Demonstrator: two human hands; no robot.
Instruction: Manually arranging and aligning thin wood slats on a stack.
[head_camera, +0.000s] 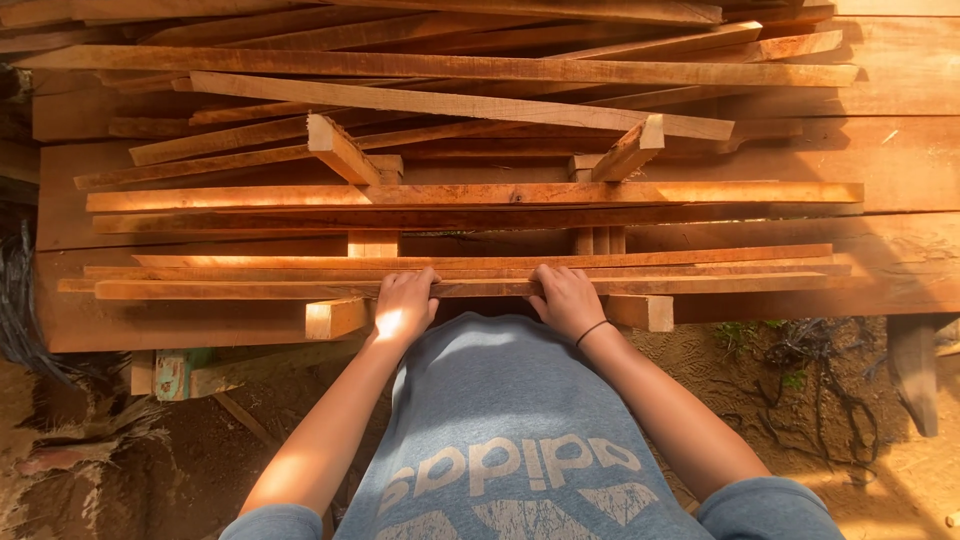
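A person in a grey-blue short-sleeved shirt leans over a stack of rough-sawn timber, both hands set on the nearest plank (470, 288). The plank is a long, thin strip of reddish-orange wood lying flat and running left to right across nearly the whole view, its front edge pale where low sun strikes it. It rests at the near edge of the stack, on top of two short crosswise blocks, the left block (335, 318) and the right block (645, 312), whose cut ends show bright just below it.

The left hand (405, 305) lies on the plank left of centre, fingers curled over its top and front edge in a closed grip on the wood. The right hand (565, 298), with a thin dark band (592, 332) at the wrist, lies right of centre, its fingers likewise folded over the plank, grip pressed onto it. The two hands are near each other, with a short stretch of plank bare between them.

Behind it, more thin strips lie in layers, and a loose pile of slats (470, 100) crosses at slight angles. Sandy ground (800, 400) shows below.
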